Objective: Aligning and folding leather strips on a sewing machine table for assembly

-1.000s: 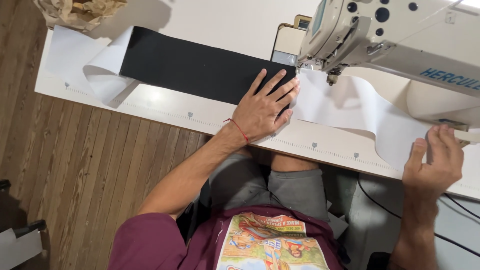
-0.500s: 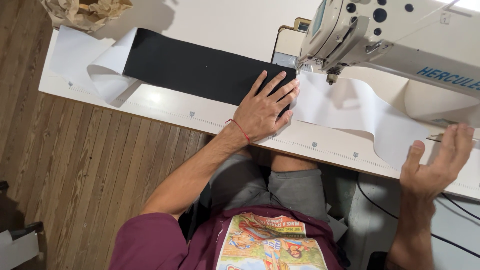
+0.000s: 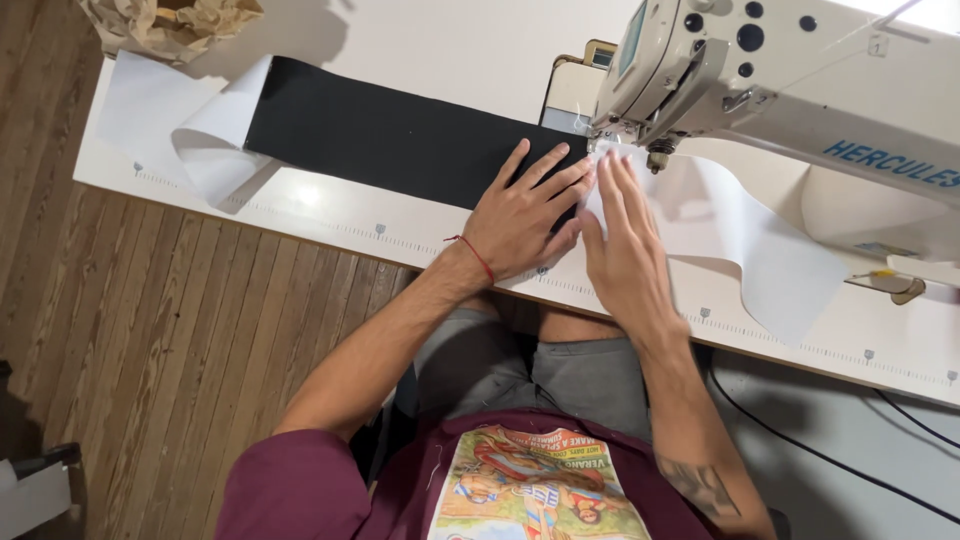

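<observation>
The right hand [image 3: 625,250], lifted off to the side a moment earlier, had come down flat, ungripping, on the white strip [image 3: 740,225] beside the left hand [image 3: 525,215], which pressed the black fabric [image 3: 380,135] under the sewing machine [image 3: 720,70], steadying the join

Maroon printed T-shirt [image 3: 520,480], grey shorts [image 3: 530,365], red wrist string [image 3: 478,257], forearm tattoo [image 3: 700,485]

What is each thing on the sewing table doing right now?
Left hand: open, flat on black fabric strip.
Right hand: open, flat on white fabric strip.
Black fabric strip: lying flat.
White fabric strip: wavy, under cream sewing machine.
Crumpled brown paper: at table corner.
</observation>
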